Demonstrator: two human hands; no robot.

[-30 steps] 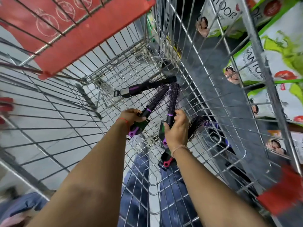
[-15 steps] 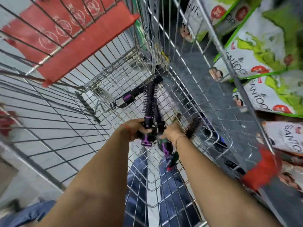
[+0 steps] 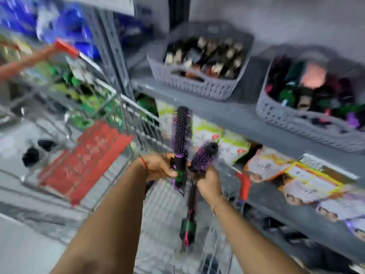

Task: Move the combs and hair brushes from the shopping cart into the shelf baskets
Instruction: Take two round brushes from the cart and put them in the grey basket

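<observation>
My left hand (image 3: 160,167) grips the handle of a round purple-and-black hair brush (image 3: 181,133) that stands upright. Close beside it, my right hand (image 3: 208,182) is shut on round brushes: one purple head (image 3: 205,156) tilts up to the right, and a second brush (image 3: 189,224) hangs down below the fist. Both hands are above the wire shopping cart (image 3: 136,115). Two grey shelf baskets sit on the shelf beyond: a middle basket (image 3: 189,84) and a right basket (image 3: 296,123), each holding several hair items. The picture is blurred.
The cart's red child-seat flap (image 3: 87,159) lies to the left. A grey shelf edge (image 3: 227,113) runs across above my hands, with green-and-white product packets (image 3: 227,143) on the shelf below. Blue packs (image 3: 65,22) fill the upper left shelves.
Both hands have lifted the brushes up out of the cart bottom. My view has swung from inside the cart up to the shelf and its baskets.
</observation>
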